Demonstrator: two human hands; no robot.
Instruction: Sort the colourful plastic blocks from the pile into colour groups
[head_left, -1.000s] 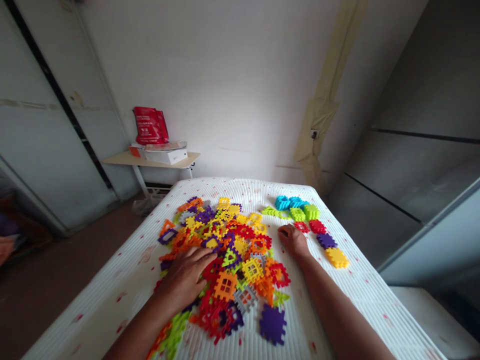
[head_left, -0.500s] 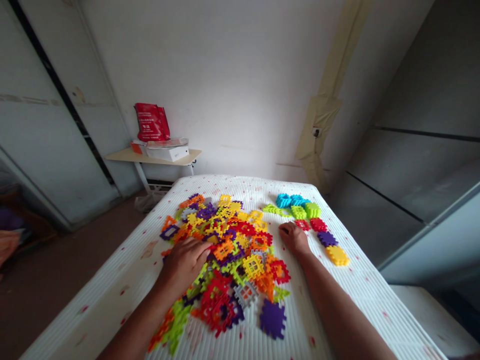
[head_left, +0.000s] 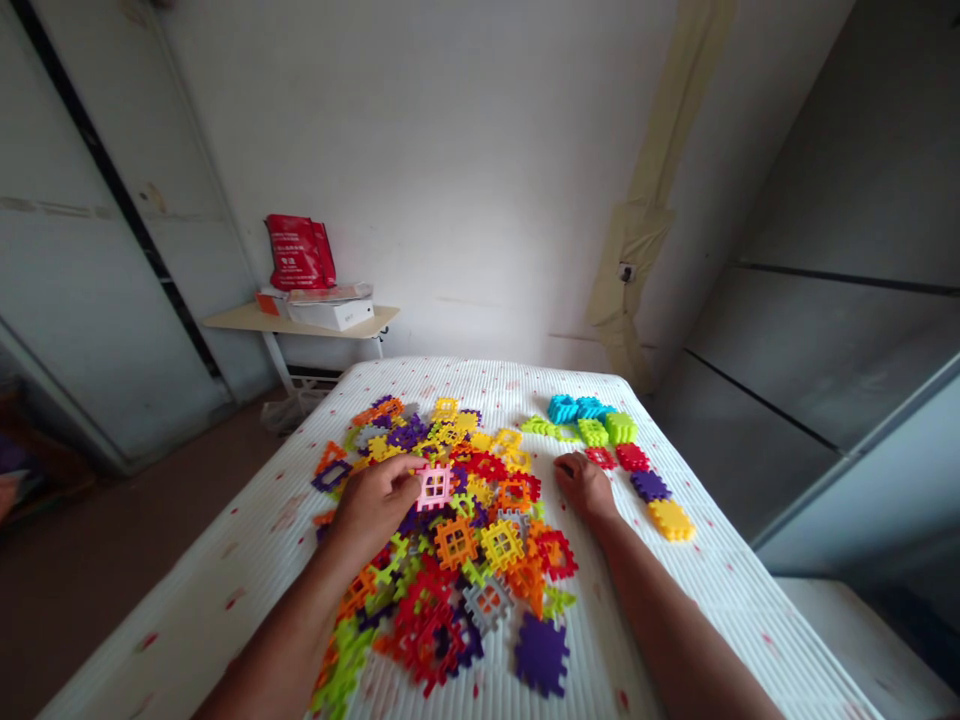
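A heap of interlocking plastic tiles [head_left: 457, 530] in orange, yellow, red, purple, green and grey lies on a white ribbed mattress [head_left: 675, 600]. My left hand [head_left: 375, 500] is over the heap's left side, fingers pinched on a pink window tile [head_left: 435, 487] lifted just above the pile. My right hand [head_left: 585, 485] rests on the mattress at the heap's right edge, fingers curled under, with nothing visible in it. Beside it stand sorted small stacks: cyan [head_left: 574, 407], green [head_left: 607, 430], red [head_left: 619, 457], purple [head_left: 649, 485] and yellow [head_left: 670, 519].
A small side table [head_left: 300, 322] against the far wall carries a red bag [head_left: 300, 252] and a white box. Grey cabinet panels run along the left and right. The floor drops away left of the mattress.
My left hand moved from flat on the pile's near left to farther up and picked out a pink tile. Tiles in the heap shifted. My right hand stayed put.
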